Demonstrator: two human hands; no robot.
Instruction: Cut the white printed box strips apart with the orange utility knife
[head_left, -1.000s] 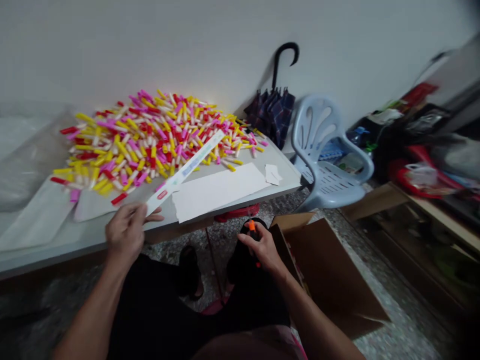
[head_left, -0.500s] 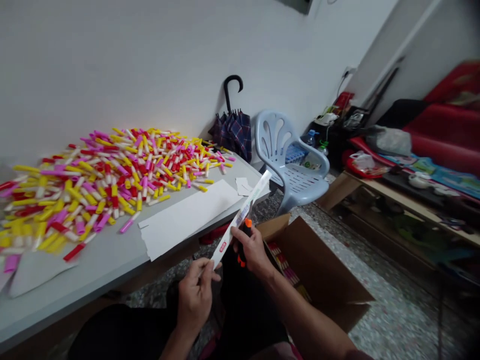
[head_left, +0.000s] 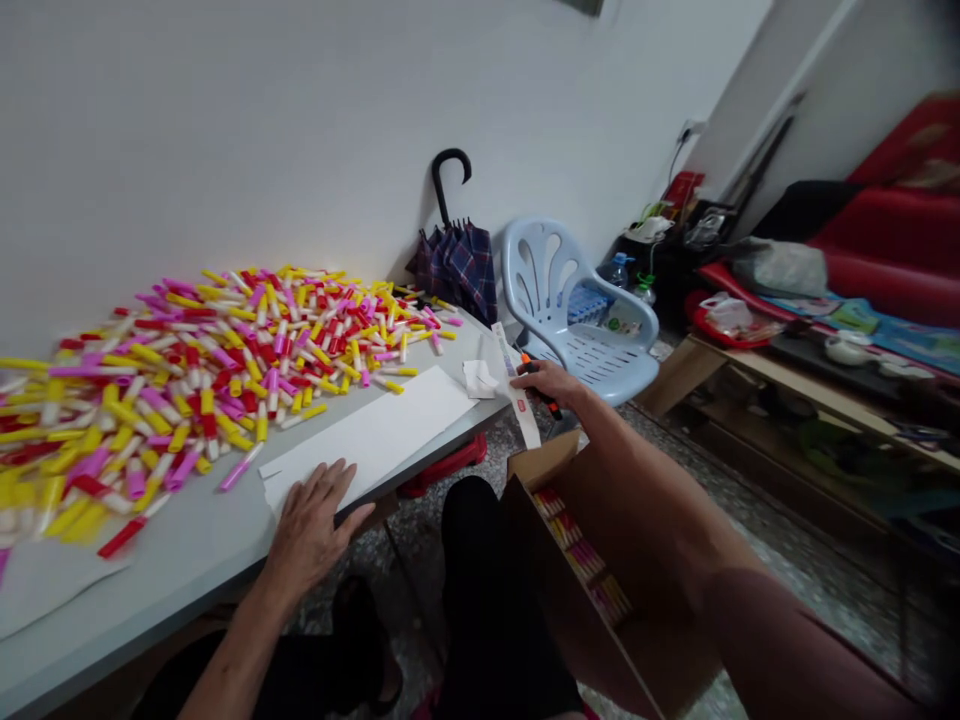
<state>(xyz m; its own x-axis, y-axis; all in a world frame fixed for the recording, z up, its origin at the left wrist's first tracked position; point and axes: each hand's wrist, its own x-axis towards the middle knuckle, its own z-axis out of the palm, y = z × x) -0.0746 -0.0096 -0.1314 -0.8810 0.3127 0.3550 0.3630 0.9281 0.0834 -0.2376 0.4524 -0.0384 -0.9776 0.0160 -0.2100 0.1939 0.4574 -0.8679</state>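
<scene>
Your right hand (head_left: 553,380), one o'clock, clamps printed strip (head_left: 523,407) and orange-black tool (head_left: 553,405) together; loosening could drop either. Your left hand (head_left: 311,520), ten o'clock, spreads over white sheet (head_left: 397,420).

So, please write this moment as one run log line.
Left hand: resting on white sheet; Right hand: holding orange-black tool and printed strip; Table: heap of coloured tubes; Open carton: coloured bundles inside

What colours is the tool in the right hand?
The tool shows black and orange, seen best in the head view.
</scene>
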